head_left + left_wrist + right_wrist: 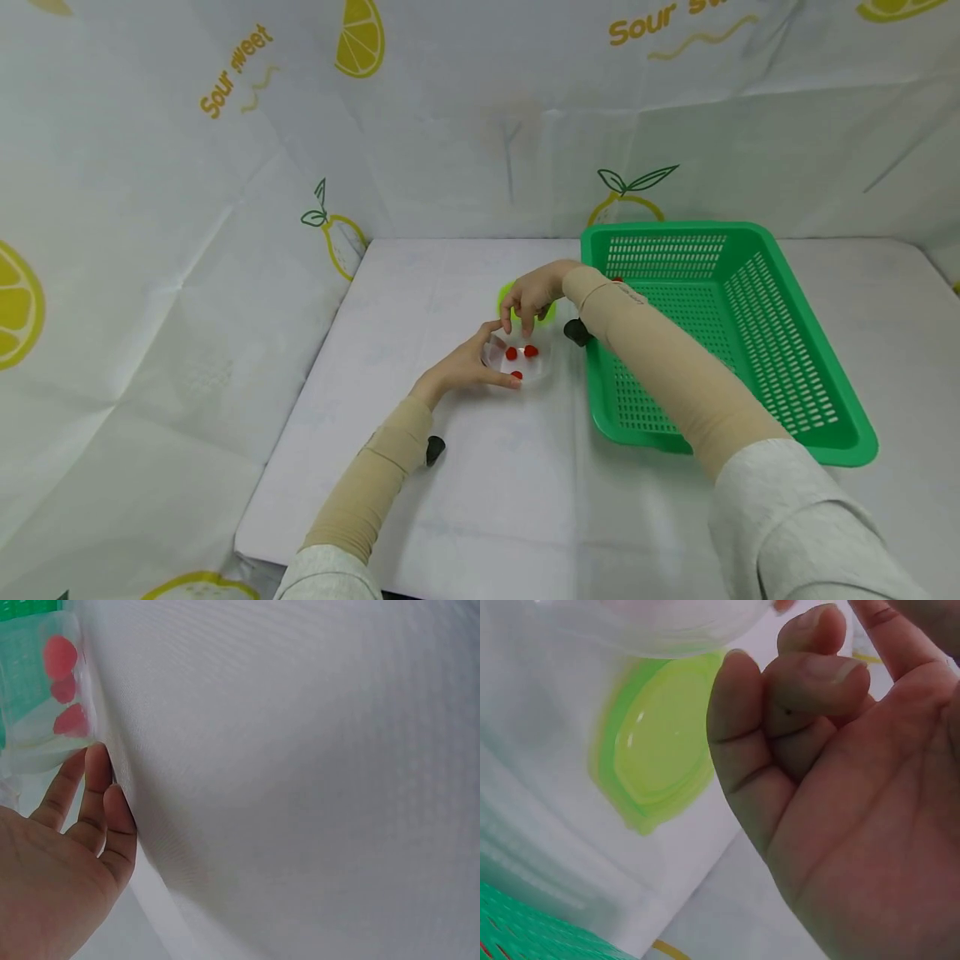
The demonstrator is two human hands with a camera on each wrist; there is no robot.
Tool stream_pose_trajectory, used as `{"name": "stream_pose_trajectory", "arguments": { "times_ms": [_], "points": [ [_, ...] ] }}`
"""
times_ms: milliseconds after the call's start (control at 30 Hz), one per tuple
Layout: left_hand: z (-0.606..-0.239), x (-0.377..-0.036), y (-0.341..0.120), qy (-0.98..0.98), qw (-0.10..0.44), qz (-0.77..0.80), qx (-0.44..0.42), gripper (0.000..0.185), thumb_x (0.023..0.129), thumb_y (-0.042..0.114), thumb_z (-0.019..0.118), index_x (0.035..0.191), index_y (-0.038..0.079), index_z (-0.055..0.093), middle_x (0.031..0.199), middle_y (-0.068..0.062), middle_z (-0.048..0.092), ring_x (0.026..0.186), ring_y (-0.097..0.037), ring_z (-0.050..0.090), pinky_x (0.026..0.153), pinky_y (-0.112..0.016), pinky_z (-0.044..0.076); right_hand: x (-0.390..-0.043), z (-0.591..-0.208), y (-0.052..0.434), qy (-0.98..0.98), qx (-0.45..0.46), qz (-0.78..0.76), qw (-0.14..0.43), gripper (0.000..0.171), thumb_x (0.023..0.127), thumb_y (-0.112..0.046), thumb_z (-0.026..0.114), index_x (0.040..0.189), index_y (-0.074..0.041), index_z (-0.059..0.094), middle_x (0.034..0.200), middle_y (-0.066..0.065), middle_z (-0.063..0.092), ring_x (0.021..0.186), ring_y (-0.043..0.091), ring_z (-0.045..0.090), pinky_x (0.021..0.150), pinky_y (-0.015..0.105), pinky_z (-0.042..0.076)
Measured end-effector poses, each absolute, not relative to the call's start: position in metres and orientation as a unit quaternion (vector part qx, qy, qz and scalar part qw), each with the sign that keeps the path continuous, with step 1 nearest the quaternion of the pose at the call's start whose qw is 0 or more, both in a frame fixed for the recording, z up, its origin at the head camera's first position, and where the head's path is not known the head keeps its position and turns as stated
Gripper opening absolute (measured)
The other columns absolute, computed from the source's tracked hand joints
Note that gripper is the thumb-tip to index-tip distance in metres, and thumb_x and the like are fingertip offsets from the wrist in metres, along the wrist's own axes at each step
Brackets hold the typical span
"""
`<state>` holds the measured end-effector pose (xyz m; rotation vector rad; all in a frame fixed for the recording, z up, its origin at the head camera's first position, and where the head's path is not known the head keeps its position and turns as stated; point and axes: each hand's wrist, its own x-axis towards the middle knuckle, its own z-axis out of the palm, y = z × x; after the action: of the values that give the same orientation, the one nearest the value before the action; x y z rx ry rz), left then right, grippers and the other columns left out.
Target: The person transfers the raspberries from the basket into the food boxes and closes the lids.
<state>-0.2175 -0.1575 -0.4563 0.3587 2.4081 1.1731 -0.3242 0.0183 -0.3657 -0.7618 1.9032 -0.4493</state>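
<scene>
Nearest are the person's two pale sleeves (322, 575), with wrapped forearms reaching over the white table (480, 500). The left hand (468, 367) holds the clear container (538, 368), thumb along its near side and index finger at its far side, the other fingertips at its edge. Three red pieces (512, 353) lie inside. Just beyond, the right hand (534, 293) hangs over the far side of the container with fingers bent downward; whether it pinches anything cannot be told. For work over so small an opening, a light, steady left hold seems best, since the thin wall may flex, with the right fingertips low and handling one piece at a time so that none rolls out

Behind, partly under the right hand, sits a yellow-green dish or lid (551, 317); to the right stands the green basket (697, 304), and farthest hangs the lemon-printed cloth (450, 158). Counted: one container, three red pieces visible in it, one yellow-green dish or lid, one basket, and at least one red item (617, 280) in that basket, mostly hidden by the forearm
</scene>
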Motion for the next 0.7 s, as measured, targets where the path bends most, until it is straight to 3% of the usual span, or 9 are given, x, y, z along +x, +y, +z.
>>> {"name": "stream_pose_trajectory", "arguments": {
  "times_ms": [167,300,600,700],
  "points": [
    [-0.457,-0.218,-0.156,0.873,0.217,0.417,0.128,0.101,0.065,0.049,0.081,0.144,0.035,0.019,0.13,0.005,0.045,0.109,-0.02,0.051,0.099,-0.044,0.039,-0.321,-0.353,0.021,0.766,-0.352,-0.228,0.488,0.035,0.081,-0.007,0.065,0.114,0.0,0.057,0.059,-0.006,0.036,0.054,0.01,0.031,0.057,0.021,0.032],
    [-0.459,-0.219,-0.155,0.872,0.214,0.422,0.129,0.103,0.065,0.048,0.081,0.145,0.039,0.016,0.129,0.005,0.046,0.111,-0.02,0.051,0.101,-0.046,0.037,-0.32,-0.345,0.023,0.758,-0.371,-0.254,0.472,0.034,0.08,-0.008,0.065,0.113,0.0,0.057,0.063,-0.004,0.038,0.057,0.011,0.032,0.059,0.021,0.033],
    [-0.46,-0.215,-0.155,0.869,0.213,0.428,0.129,0.101,0.066,0.048,0.081,0.143,0.042,0.017,0.127,0.005,0.046,0.11,-0.02,0.05,0.1,-0.044,0.037,-0.309,-0.33,0.038,0.755,-0.4,-0.312,0.416,0.024,0.084,-0.013,0.065,0.108,-0.013,0.062,0.067,-0.002,0.035,0.063,0.013,0.035,0.068,0.026,0.036],
    [-0.458,-0.215,-0.155,0.868,0.212,0.429,0.129,0.102,0.065,0.048,0.081,0.143,0.042,0.017,0.127,0.005,0.046,0.109,-0.019,0.05,0.099,-0.044,0.038,-0.306,-0.323,0.051,0.758,-0.394,-0.333,0.399,0.028,0.084,-0.014,0.067,0.111,-0.013,0.06,0.066,-0.001,0.035,0.062,0.012,0.032,0.067,0.026,0.035]
  ]
}}
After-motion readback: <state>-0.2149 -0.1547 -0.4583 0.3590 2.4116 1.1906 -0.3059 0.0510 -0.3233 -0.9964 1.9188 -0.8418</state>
